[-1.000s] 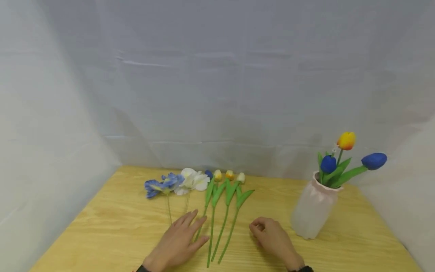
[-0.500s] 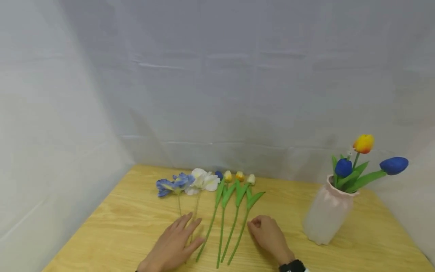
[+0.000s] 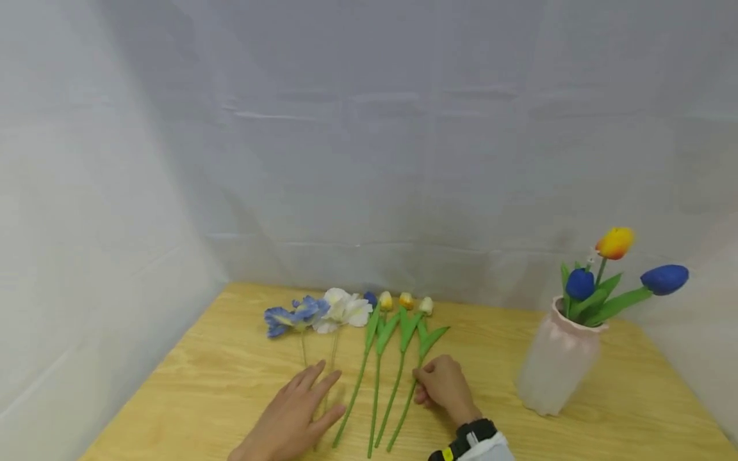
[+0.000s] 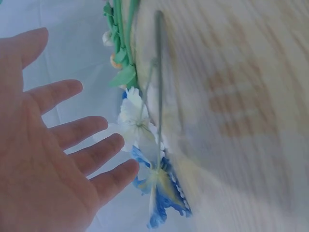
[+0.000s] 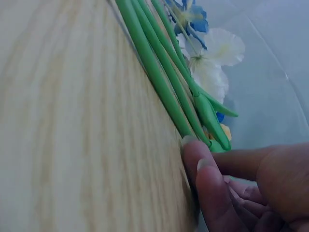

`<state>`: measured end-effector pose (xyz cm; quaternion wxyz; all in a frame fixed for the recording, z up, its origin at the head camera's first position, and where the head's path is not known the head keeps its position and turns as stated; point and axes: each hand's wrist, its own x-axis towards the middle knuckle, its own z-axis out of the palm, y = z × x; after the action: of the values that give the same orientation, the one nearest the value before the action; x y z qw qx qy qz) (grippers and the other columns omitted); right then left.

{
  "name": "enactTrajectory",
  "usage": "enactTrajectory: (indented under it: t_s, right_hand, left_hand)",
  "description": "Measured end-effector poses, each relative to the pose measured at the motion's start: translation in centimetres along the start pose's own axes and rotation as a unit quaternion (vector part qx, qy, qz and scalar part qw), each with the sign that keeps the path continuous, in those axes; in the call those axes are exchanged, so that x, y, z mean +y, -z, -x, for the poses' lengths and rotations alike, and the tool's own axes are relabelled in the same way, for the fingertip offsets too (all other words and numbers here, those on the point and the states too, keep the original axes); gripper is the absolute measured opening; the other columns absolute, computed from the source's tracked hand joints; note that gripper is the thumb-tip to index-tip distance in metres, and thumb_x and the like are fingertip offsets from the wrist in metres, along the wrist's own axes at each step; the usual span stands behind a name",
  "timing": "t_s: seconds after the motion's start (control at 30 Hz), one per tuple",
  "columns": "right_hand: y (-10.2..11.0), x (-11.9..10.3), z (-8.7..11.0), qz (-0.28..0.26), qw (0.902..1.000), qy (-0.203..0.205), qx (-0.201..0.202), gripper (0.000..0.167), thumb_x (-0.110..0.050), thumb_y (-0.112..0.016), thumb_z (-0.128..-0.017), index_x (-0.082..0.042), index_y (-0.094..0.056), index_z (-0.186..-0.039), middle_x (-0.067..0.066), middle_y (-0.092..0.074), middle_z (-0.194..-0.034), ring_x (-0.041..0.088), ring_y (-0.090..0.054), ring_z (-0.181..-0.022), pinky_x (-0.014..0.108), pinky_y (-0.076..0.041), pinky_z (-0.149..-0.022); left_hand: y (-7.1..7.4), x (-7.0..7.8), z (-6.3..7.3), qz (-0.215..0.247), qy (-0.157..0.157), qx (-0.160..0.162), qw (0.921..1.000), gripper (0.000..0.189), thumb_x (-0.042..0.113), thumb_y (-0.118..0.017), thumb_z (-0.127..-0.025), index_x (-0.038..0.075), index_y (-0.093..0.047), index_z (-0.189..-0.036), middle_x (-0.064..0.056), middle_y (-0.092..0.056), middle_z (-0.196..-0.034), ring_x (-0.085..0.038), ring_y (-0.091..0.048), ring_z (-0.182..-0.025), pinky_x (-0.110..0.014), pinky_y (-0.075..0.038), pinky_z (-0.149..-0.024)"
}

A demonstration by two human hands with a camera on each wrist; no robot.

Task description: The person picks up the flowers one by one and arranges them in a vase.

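My right hand (image 3: 446, 387) pinches the green stem of the white tulip (image 3: 426, 306), the rightmost in a row of tulips lying on the table. In the right wrist view, its fingertips (image 5: 190, 141) are at that stem (image 5: 154, 72). My left hand (image 3: 291, 413) is spread flat, palm down, over the thin stems of a blue iris-like flower (image 4: 161, 193) and a white one (image 4: 133, 116). It holds nothing. Beside the white tulip lie an orange-yellow tulip (image 3: 406, 300), a pale yellow tulip (image 3: 385, 301) and a blue tulip (image 3: 370, 298).
A pinkish-white vase (image 3: 558, 368) with a ruffled rim stands at the right of the wooden table (image 3: 190, 384). In it are two blue tulips (image 3: 664, 280) and a yellow-red tulip (image 3: 615, 243). A pale sheet (image 3: 369, 160) hangs behind the table.
My right hand has moved left onto the white tulip's stem and pinches it. The left hand has shifted slightly left relative to the tulip stems and stays spread. The head view has turned slightly left.
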<state>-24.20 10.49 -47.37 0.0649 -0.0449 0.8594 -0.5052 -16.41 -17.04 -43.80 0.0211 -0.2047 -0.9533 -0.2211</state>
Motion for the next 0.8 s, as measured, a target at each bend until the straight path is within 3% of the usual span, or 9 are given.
enactTrajectory:
  t_s: [0.33, 0.63, 0.8]
  right_hand:
    - [1.5, 0.8, 0.5, -0.02, 0.9998, 0.002, -0.003, 0.02, -0.007, -0.057, -0.087, 0.001, -0.068, -0.071, 0.004, -0.064, -0.056, 0.016, -0.063, -0.049, 0.027, -0.052, -0.044]
    - [4.7, -0.7, 1.6, -0.079, 0.9942, 0.031, 0.066, 0.018, -0.008, -0.062, -0.09, 0.009, -0.066, -0.09, 0.008, -0.065, -0.065, 0.021, -0.066, -0.055, 0.03, -0.056, -0.05]
    - [7.0, -2.7, 2.8, -0.066, 0.9902, 0.047, 0.114, 0.014, -0.01, -0.064, -0.091, 0.004, -0.068, -0.09, 0.007, -0.065, -0.068, 0.021, -0.066, -0.057, 0.029, -0.056, -0.052]
  left_hand:
    - [-0.2, 0.8, -0.6, 0.017, -0.013, -0.014, 0.9997, 0.068, 0.06, -0.043, -0.095, 0.011, -0.047, -0.142, -0.022, -0.037, -0.145, -0.044, -0.039, -0.128, -0.065, -0.037, -0.093]
    - [-1.0, 1.6, -1.2, 0.015, -0.021, -0.011, 0.9996, 0.069, 0.061, -0.044, -0.093, 0.013, -0.047, -0.142, -0.021, -0.037, -0.146, -0.044, -0.041, -0.126, -0.064, -0.04, -0.092]
    - [-1.1, 2.3, -1.6, 0.01, -0.036, 0.0, 0.9993, 0.066, 0.06, -0.044, -0.094, 0.014, -0.047, -0.142, -0.019, -0.037, -0.147, -0.042, -0.04, -0.128, -0.063, -0.039, -0.094]
